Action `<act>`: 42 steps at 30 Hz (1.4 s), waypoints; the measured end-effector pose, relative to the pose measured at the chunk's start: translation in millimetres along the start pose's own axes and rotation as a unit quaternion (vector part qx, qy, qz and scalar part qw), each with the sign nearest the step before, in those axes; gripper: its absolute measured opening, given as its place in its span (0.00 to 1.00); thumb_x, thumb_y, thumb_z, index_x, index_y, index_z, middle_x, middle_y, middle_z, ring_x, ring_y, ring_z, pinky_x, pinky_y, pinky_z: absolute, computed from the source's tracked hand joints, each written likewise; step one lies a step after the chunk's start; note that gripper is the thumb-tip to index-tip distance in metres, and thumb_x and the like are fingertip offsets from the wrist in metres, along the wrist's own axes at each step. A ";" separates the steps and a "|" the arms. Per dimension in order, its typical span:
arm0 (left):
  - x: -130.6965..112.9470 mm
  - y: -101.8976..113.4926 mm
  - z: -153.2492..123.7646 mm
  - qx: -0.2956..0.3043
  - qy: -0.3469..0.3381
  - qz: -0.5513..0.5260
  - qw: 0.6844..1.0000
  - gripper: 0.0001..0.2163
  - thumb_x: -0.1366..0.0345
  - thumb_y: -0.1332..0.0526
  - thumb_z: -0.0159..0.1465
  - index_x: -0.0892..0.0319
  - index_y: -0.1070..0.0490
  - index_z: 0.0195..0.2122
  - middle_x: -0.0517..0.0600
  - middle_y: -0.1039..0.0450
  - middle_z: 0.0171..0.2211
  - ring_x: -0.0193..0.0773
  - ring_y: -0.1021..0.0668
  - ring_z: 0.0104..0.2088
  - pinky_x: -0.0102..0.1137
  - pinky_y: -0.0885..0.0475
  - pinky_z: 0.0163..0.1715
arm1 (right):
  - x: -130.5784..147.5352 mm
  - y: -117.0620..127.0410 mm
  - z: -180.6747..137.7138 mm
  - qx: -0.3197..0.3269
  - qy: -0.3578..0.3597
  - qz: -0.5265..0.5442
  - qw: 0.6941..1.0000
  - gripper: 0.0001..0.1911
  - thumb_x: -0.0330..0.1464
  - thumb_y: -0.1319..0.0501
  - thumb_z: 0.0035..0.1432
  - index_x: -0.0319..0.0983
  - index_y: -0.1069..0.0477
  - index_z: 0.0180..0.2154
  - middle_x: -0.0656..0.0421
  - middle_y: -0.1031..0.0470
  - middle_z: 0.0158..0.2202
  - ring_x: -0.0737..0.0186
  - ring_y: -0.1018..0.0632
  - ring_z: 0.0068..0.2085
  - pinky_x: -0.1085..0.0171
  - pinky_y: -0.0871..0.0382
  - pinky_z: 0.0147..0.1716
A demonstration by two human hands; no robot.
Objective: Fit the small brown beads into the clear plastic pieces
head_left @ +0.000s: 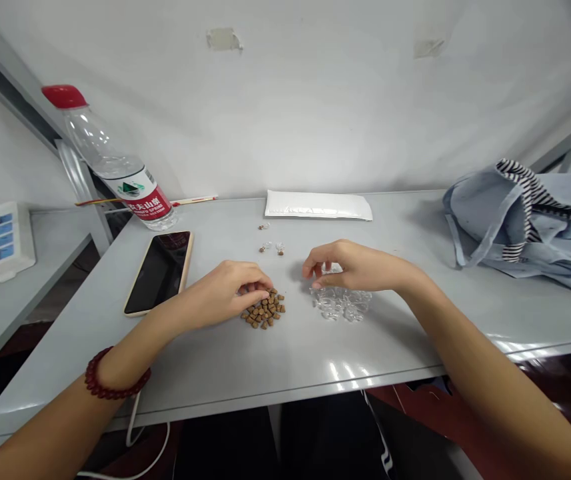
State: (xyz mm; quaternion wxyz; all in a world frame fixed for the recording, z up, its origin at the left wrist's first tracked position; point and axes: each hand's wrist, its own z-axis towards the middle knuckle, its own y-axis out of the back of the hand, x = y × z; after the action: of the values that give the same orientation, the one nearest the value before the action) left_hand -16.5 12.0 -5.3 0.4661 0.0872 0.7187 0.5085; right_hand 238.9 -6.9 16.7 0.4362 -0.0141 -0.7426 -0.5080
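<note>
My left hand [228,293] rests at the near edge of a small heap of brown pellets [265,310], its fingertips among them. Whether it pinches a pellet is hidden. My right hand [352,265] hangs just above a cluster of small clear glass or plastic vials [340,305], its fingertips close together at the top of one. Farther up the grey table [285,373], a few separate small clear vials [272,247] stand with brown bits in them.
A black smartphone [159,272] lies left of my left hand. A red-capped water bottle [120,173] stands at the back left, near a thin stick [145,201]. A white padded envelope [318,205] lies at the back. A blue striped-trim bag [528,223] sits on the right.
</note>
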 end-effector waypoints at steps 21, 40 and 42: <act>0.1 -4.7 0.3 -0.005 0.032 -0.010 0.999 0.11 0.62 0.47 0.65 0.60 0.29 0.32 0.47 0.28 0.28 0.35 0.28 0.29 0.29 0.36 0.29 | -3.3 -19.0 8.7 -0.052 -0.013 -0.109 0.993 0.07 0.26 0.45 0.53 0.38 0.30 0.35 0.56 0.29 0.35 0.63 0.30 0.33 0.64 0.37 0.31; -14.4 -5.3 1.3 -0.177 0.075 -0.263 0.945 0.09 0.61 0.36 0.57 0.62 0.29 0.28 0.47 0.27 0.22 0.31 0.25 0.22 0.27 0.28 0.24 | 13.0 -40.6 16.2 -0.165 0.064 0.047 0.983 0.08 0.30 0.45 0.61 0.37 0.30 0.41 0.58 0.26 0.36 0.67 0.27 0.33 0.65 0.33 0.33; -15.2 -8.3 1.6 -0.168 0.064 -0.264 0.947 0.09 0.60 0.35 0.56 0.62 0.28 0.29 0.46 0.27 0.22 0.31 0.26 0.23 0.27 0.28 0.26 | 12.5 -42.6 17.2 -0.170 0.080 0.034 0.982 0.07 0.28 0.44 0.61 0.37 0.29 0.41 0.58 0.25 0.36 0.67 0.27 0.33 0.66 0.33 0.33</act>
State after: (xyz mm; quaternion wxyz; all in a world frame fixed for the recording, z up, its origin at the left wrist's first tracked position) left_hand -4.0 0.1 -3.3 0.5450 -0.2183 0.6481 0.4851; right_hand 200.5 -19.5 -8.4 0.5022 -0.0723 -0.6075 -0.6111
